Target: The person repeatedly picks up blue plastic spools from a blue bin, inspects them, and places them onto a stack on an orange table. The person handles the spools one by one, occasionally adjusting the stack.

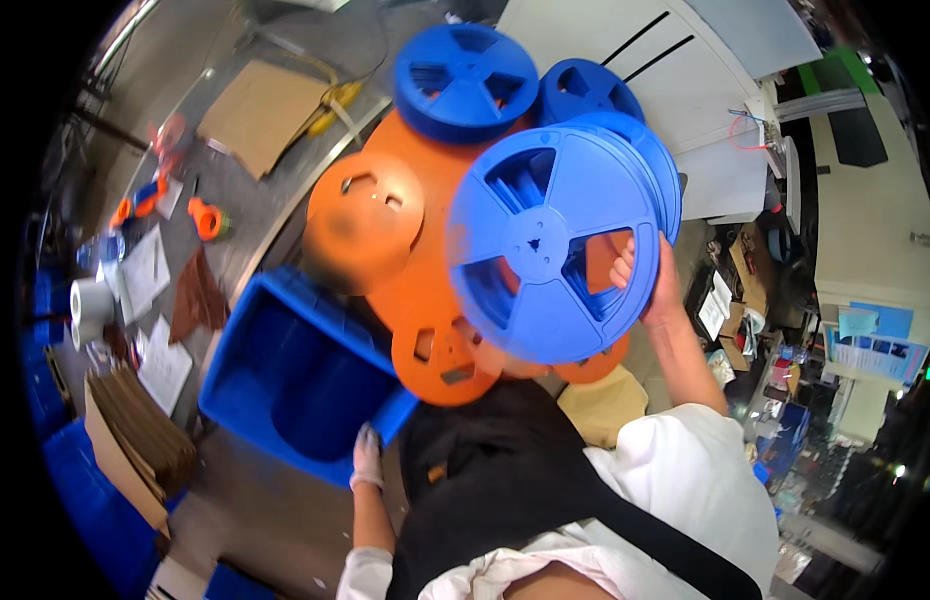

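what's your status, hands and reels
Right hand gripping big blue reel through a spoke opening. Left hand, gloved, on rim of blue bin. Orange reels stacked behind, nothing blocking.

The big spoked reel (pixel 553 250) was bright blue, as were two smaller reels (pixel 465 80) behind it. The flat reels (pixel 365 220) beneath were orange. The bin (pixel 285 375) was deep blue. The left hand (pixel 366 455) wore a white glove; the sleeves (pixel 695 470) were white, crossed by a black apron (pixel 485 480). Cardboard (pixel 135 440) was brown.
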### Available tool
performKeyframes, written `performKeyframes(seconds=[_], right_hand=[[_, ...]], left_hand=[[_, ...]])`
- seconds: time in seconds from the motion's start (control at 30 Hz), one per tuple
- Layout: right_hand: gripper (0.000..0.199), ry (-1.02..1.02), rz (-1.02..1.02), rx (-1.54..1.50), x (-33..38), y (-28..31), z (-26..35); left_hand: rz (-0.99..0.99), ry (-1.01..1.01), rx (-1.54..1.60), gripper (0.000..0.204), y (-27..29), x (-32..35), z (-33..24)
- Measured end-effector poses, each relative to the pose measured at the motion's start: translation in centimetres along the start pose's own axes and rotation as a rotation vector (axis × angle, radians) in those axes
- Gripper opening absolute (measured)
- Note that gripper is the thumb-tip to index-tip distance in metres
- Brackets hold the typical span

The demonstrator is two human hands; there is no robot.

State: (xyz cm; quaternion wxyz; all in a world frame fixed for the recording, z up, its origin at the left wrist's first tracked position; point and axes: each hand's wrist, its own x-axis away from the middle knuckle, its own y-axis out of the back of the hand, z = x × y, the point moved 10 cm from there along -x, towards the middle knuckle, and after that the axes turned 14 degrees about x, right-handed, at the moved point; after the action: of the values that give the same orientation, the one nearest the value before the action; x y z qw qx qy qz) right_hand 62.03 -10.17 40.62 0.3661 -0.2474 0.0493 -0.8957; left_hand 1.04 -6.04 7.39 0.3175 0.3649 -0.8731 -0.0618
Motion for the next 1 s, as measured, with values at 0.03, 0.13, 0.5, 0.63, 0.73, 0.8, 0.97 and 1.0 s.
performKeyframes(seconds=[0.03,0.13,0.5,0.63,0.73,0.8,0.97,1.0], right_hand=[[0.038,-0.042,-0.003,-0.192,2.5,-0.6,-1.1],[0.041,-0.079,0.233,-0.402,7.0,-6.8,-5.5],[0.046,-0.162,0.389,-0.526,19.3,-21.7,-11.1],[0.050,-0.247,0.590,-0.397,22.3,-26.3,-13.2],[0.054,-0.318,0.565,-0.205,23.7,-27.7,-13.4],[0.054,-0.297,0.598,-0.273,24.2,-26.7,-12.8],[0.054,-0.325,0.612,-0.229,24.3,-27.3,-12.7],[0.054,-0.329,0.619,-0.237,24.6,-27.4,-12.9]], left_hand=[[-0.057,0.482,0.716,0.042,0.0,0.2,1.2],[-0.194,0.225,0.699,0.047,5.2,2.7,1.8],[-0.746,-0.515,-0.192,0.053,25.0,9.8,-32.6],[-0.341,-0.635,-0.334,0.064,15.0,10.3,-42.5],[-0.138,-0.896,-0.206,0.067,11.1,13.0,-45.1],[-0.166,-0.801,-0.224,0.061,13.5,11.7,-43.7],[-0.275,-0.737,-0.297,0.060,12.5,12.2,-40.0],[-0.232,-0.846,-0.224,0.059,11.4,13.6,-41.6]])
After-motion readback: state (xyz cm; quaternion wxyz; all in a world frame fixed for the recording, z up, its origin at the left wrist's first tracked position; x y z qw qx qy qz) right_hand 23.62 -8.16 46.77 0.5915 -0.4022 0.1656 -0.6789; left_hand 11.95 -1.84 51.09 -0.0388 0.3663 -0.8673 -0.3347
